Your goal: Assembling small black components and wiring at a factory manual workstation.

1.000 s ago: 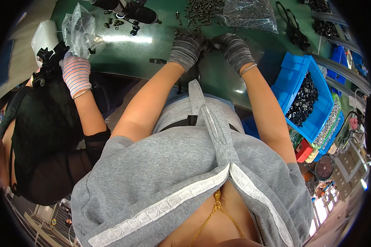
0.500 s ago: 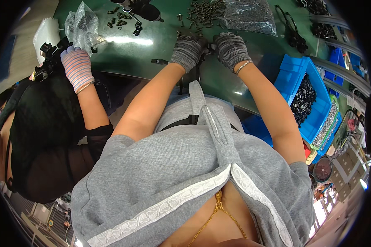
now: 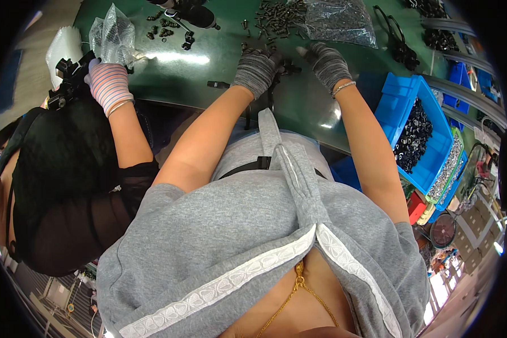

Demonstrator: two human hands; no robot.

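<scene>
My left hand [image 3: 256, 72], in a grey striped knit glove, is closed around a small dark metal part [image 3: 289, 68] above the near edge of the bench. The part sticks out to the right of the fingers; its exact kind is hard to make out. My right hand [image 3: 328, 66], gloved the same way, hovers apart from that part on its right side. Its fingers look loosely spread, with a pale fingertip pointing left, and I see nothing in them. Just beyond both hands lies a pile of dark screws [image 3: 277, 19].
A clear plastic bag [image 3: 341, 21] of small parts lies behind. A blue bin [image 3: 390, 101] of black pieces stands at right. A black cable assembly [image 3: 403, 52] and a dark powered tool [image 3: 200, 16] rest on the green bench [image 3: 180, 81]. At left, a co-worker's striped glove [image 3: 109, 85] holds a black assembly.
My right hand has come away from the dark metal part and shifted right, its fingers loosening. My left hand stays in place. The co-worker's gloved hand has moved slightly.
</scene>
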